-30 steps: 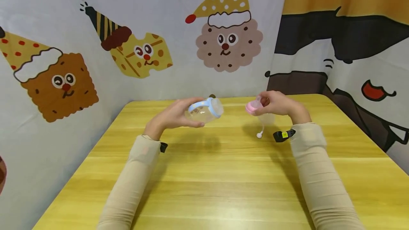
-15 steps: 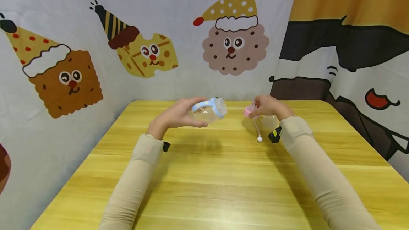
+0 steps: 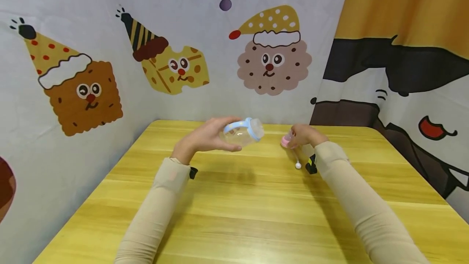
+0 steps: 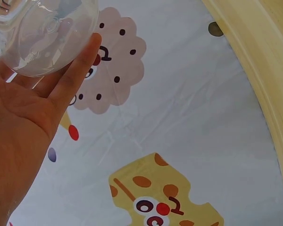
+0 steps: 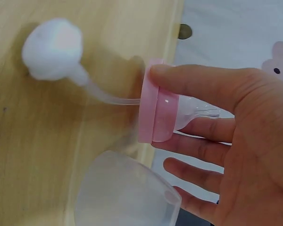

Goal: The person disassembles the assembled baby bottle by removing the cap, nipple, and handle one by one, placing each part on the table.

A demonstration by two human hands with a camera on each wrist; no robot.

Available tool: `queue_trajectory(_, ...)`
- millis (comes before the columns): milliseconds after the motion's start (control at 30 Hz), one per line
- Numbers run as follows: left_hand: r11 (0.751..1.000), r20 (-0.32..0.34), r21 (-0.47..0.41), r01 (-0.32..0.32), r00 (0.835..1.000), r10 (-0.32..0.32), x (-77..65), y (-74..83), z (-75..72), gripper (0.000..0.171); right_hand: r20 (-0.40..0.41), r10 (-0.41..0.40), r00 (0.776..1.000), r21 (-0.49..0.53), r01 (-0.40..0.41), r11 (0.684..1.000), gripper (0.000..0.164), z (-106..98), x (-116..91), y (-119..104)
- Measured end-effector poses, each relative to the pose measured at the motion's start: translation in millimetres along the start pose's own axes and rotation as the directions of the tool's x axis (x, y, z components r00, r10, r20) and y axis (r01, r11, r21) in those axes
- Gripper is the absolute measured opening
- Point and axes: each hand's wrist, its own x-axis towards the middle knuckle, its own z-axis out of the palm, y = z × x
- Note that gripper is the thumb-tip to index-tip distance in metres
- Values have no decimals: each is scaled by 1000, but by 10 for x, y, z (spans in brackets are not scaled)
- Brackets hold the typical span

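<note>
My left hand grips a clear baby bottle with a blue handle ring, held tilted above the table with its whitish mouth end to the right. The left wrist view shows the bottle's clear base against the palm. My right hand pinches the pink collar of a nipple top, thumb on one side and fingers on the other. A clear nipple points back toward the palm. From the collar runs a thin straw ending in a white weighted ball, low over the tabletop.
A clear, cup-shaped cover stands on the table beside the right hand's fingers. The wood-grain table meets a cartoon-printed cloth along its back edge. Dark camera mounts sit at the wrists.
The right hand turns and lowers slightly with the pink nipple top, bringing its collar nearer the table. The left hand keeps the bottle nearly still. The head view tilts up.
</note>
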Motion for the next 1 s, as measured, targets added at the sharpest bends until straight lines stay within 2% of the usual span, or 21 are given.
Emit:
queue_trajectory(200, 1000, 10, -8, 3, 1000, -3, 22, 22, 3, 79, -15, 33, 999, -62, -34, 997, 61, 9, -2, 9)
queue_trajectory(400, 1000, 6, -7, 8, 1000, -8, 32, 31, -15, 81, -47, 65, 997, -66, -68, 995, 62, 12, 34, 15)
queue_trajectory(633, 1000, 11, 10, 10, 1000, -10, 1, 30, 6, 80, -36, 59, 998, -83, -62, 995, 67, 88, 18, 8)
queue_trajectory(1000, 1000, -6, 16, -5, 1000, 6, 15, 26, 23, 77, -73, 40, 997, -107, -48, 993, 49, 91, 33, 4)
